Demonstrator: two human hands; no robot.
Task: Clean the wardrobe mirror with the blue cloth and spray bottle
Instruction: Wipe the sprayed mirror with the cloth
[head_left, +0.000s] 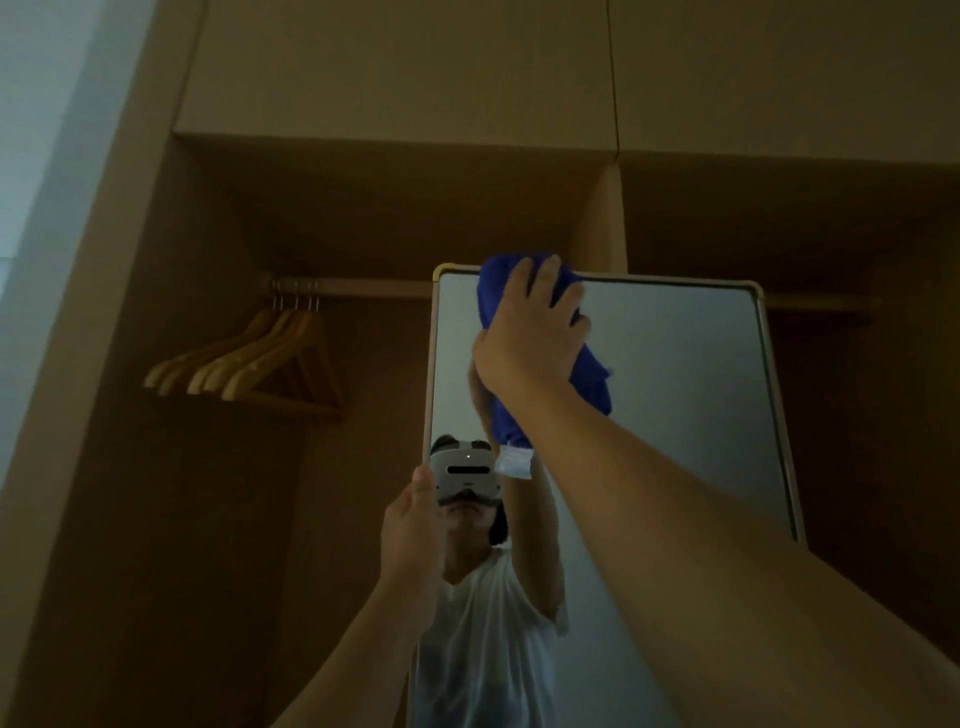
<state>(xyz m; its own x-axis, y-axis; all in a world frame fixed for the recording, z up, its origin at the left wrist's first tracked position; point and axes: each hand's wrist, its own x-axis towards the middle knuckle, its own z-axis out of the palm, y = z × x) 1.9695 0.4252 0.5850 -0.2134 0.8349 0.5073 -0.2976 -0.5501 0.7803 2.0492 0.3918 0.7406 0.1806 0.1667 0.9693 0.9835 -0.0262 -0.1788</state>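
A tall mirror with a thin gold frame stands in front of the open wardrobe. My right hand presses a bunched blue cloth against the glass near the mirror's top edge, fingers spread over the cloth. A white label hangs from the cloth's lower end. My left hand grips the mirror's left frame edge about halfway down. The glass reflects a person wearing a white headset and a white shirt. No spray bottle is in view.
Several wooden hangers hang from a rail to the left of the mirror inside the wardrobe. Closed upper cabinet doors sit overhead. A pale wall runs along the far left. The scene is dim.
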